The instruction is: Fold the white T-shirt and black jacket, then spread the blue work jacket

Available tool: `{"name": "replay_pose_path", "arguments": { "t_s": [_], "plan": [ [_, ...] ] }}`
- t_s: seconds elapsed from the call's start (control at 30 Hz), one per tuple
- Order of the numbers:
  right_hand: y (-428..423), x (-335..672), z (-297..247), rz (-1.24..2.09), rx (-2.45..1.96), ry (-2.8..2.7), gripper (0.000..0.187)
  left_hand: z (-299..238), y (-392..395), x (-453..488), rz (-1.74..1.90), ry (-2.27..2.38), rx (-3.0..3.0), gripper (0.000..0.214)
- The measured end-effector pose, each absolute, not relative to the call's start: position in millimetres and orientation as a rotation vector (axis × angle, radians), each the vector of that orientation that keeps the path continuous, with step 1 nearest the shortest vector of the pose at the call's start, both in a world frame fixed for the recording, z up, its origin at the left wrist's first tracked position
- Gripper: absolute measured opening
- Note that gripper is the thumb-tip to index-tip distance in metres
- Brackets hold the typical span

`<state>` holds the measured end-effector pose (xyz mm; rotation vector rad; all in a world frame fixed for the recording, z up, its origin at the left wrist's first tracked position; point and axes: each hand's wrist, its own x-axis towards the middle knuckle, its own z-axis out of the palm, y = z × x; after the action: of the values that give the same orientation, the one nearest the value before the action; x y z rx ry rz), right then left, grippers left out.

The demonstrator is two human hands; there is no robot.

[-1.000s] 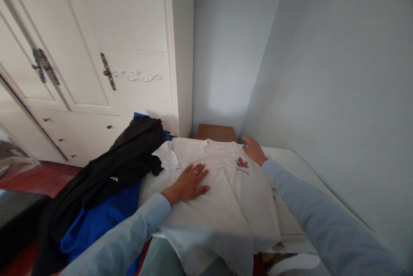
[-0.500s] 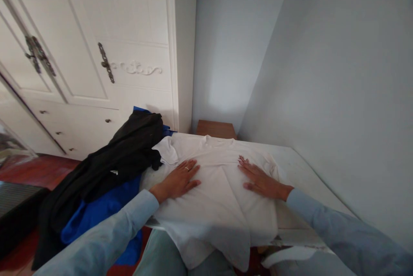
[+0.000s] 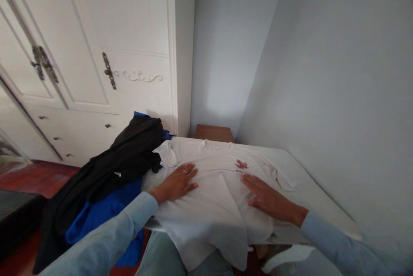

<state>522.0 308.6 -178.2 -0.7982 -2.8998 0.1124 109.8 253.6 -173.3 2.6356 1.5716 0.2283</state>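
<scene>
Head view shows left hand (image 3: 176, 183) and right hand (image 3: 271, 197) unclenched over white shirt (image 3: 217, 194) overhanging near table edge (image 3: 152, 226), tabletop (image 3: 308, 190) extending rightward.

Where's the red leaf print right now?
Head view: the print is right of centre on the white T-shirt, just beyond the right hand, below and right of the collar.

white wardrobe (image 3: 138, 18) with dark handles (image 3: 109, 71), black garment (image 3: 109, 168) over blue cloth (image 3: 93, 219), brown wooden surface (image 3: 213, 132) near grey wall (image 3: 335, 69)
</scene>
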Motion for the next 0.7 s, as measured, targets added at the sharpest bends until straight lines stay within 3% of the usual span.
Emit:
{"name": "replay_pose_path", "arguments": {
  "t_s": [0.1,0.23,0.47,0.7],
  "plan": [
    [270.4,515.5,-182.1,0.111,-0.562,-2.991,0.078,-176.9,254.5,107.1,0.220,1.547,2.634,0.081],
    [249.3,537.1,-196.6,-0.082,-0.626,-2.937,0.083,-184.5,256.7,100.9,0.243,1.507,2.649,0.085],
    [232.8,584.4,-222.2,-0.288,-0.794,-2.731,0.066,-181.8,257.6,95.6,0.187,1.490,2.637,0.091],
    [238.5,614.6,-229.2,-0.216,-0.947,-2.756,0.067,-180.2,257.3,90.3,0.227,1.412,2.681,0.094]
  ]
}}
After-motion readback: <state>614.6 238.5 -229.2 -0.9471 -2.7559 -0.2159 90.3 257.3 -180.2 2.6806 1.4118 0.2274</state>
